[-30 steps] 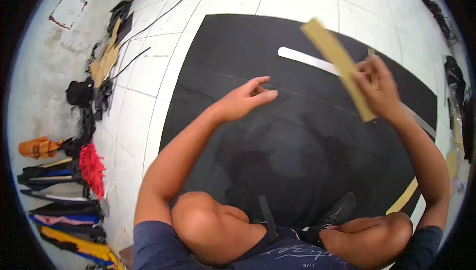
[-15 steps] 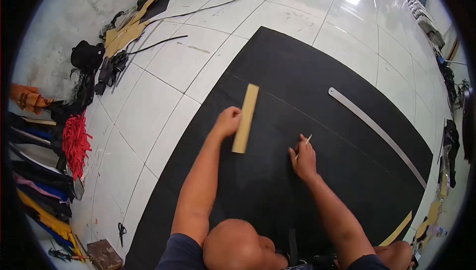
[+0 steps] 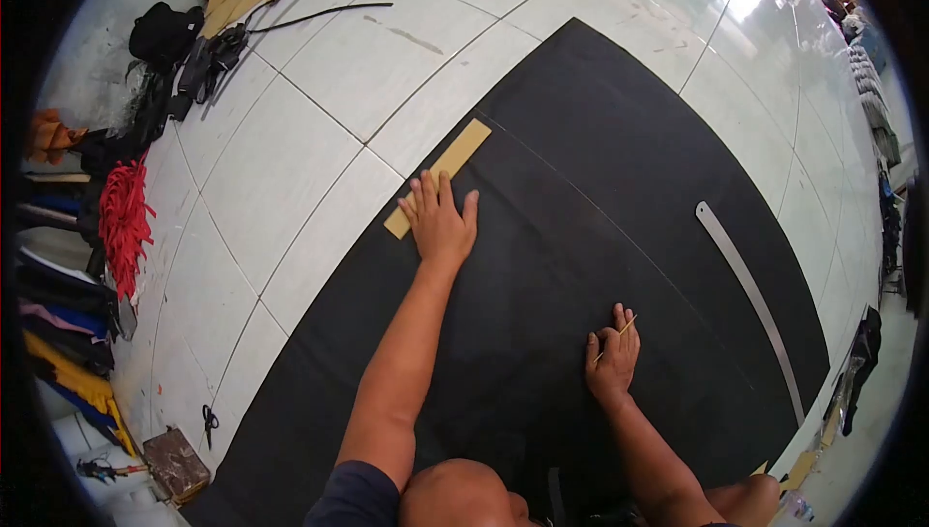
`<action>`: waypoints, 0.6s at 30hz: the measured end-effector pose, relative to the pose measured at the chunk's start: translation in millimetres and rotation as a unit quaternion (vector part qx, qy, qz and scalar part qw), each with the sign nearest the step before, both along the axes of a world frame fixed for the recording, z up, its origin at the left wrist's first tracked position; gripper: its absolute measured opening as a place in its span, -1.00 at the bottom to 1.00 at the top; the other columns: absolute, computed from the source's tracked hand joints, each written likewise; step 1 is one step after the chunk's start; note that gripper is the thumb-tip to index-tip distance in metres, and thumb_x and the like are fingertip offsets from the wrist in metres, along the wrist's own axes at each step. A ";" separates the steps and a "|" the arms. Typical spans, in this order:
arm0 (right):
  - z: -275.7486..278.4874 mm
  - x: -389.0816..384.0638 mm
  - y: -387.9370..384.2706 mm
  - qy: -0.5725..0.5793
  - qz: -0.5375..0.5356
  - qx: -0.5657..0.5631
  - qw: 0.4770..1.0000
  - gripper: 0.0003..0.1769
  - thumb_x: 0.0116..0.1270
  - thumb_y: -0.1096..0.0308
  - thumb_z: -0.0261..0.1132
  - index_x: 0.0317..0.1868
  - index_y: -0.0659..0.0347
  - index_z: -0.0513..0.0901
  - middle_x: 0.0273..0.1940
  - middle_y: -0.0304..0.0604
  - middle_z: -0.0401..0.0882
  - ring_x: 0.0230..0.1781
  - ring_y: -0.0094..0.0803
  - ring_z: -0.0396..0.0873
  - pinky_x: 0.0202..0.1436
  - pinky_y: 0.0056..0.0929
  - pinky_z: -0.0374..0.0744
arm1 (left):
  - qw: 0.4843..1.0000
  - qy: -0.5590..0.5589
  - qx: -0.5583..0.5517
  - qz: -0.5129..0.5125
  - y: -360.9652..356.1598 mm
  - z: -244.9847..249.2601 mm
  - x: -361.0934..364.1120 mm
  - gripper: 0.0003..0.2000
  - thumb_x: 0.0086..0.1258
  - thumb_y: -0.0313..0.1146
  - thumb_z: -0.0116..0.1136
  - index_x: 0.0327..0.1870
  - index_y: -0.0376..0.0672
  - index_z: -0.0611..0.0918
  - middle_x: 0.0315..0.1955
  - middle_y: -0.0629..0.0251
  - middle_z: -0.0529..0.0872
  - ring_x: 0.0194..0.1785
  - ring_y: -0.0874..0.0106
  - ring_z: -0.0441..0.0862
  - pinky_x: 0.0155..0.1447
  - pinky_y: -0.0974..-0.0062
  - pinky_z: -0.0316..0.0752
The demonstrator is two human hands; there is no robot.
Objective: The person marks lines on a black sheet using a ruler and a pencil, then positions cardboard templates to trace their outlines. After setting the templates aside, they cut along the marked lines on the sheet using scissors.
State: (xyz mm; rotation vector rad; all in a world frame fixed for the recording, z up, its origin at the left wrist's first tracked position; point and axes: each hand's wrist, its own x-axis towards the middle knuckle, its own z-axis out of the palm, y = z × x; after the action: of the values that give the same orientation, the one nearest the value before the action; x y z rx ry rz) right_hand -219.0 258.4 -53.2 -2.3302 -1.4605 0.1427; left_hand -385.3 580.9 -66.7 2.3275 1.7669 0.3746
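Black sheet material [image 3: 542, 285] is spread over the tiled floor, with a thin pale line drawn across it. Near its left edge lies a tan cardboard strip [image 3: 464, 148], just short of the line's upper end. My left hand [image 3: 443, 222] presses on the lower half of this strip, its fingers spread. My right hand [image 3: 614, 355] rests on the sheet below the line, its fingers closed round a thin, pale pencil-like stick [image 3: 628, 324].
A metal ruler [image 3: 750, 304] lies on the sheet at the right. Scissors [image 3: 209, 423] and a brown block [image 3: 176, 464] are on the floor at lower left. Red strips [image 3: 124, 222], a black bag [image 3: 166, 35] and folded cloths line the left wall.
My left hand has carried the cardboard strip to the sheet's left edge, turned it and laid it flat, its fingers now spread. My right hand still holds the stick. The view has shifted.
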 end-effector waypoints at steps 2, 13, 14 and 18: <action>1.4 0.2 0.6 0.005 0.000 -0.009 1.000 -0.80 0.42 0.39 0.32 -0.06 0.21 0.49 0.50 0.18 0.32 0.55 0.14 0.24 0.53 0.09 0.23 | 1.000 0.012 -0.004 -0.005 9.1 2.9 3.0 -0.31 0.59 0.14 -0.08 0.54 -0.20 0.33 0.58 -0.11 0.19 0.65 -0.06 0.05 0.65 -0.17 -0.18; 48.5 -2.7 85.7 0.107 -0.015 -0.012 0.994 -0.77 0.35 0.50 0.32 0.00 0.23 0.57 0.39 0.14 0.46 0.41 0.12 0.43 0.41 0.05 0.37 | 1.000 -0.008 0.022 -0.014 4.6 7.6 3.7 -0.37 0.55 0.02 0.01 0.51 -0.18 0.35 0.49 -0.08 0.28 0.59 -0.08 0.14 0.63 -0.06 -0.03; 54.0 -3.5 121.2 0.110 0.012 0.004 0.994 -0.73 0.34 0.51 0.32 0.03 0.22 0.59 0.37 0.13 0.49 0.38 0.11 0.46 0.38 0.02 0.40 | 1.000 -0.010 0.015 -0.012 6.5 7.6 4.5 -0.37 0.55 0.02 0.01 0.51 -0.18 0.36 0.48 -0.08 0.30 0.58 -0.08 0.15 0.63 -0.05 -0.01; 57.0 -14.4 252.7 0.103 0.141 0.086 0.981 -0.58 0.32 0.51 0.32 0.20 0.11 0.60 0.37 0.03 0.52 0.40 0.02 0.46 0.39 -0.08 0.42 | 0.999 -0.008 0.029 -0.029 6.7 4.5 2.3 -0.37 0.53 -0.01 0.06 0.50 -0.19 0.37 0.46 -0.08 0.33 0.57 -0.08 0.17 0.61 -0.06 0.02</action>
State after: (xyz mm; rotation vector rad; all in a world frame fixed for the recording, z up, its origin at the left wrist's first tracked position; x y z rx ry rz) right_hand -233.4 511.1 3.8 -1.9028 -1.6185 0.3121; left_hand -383.0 587.7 -62.3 2.4025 1.6977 0.4382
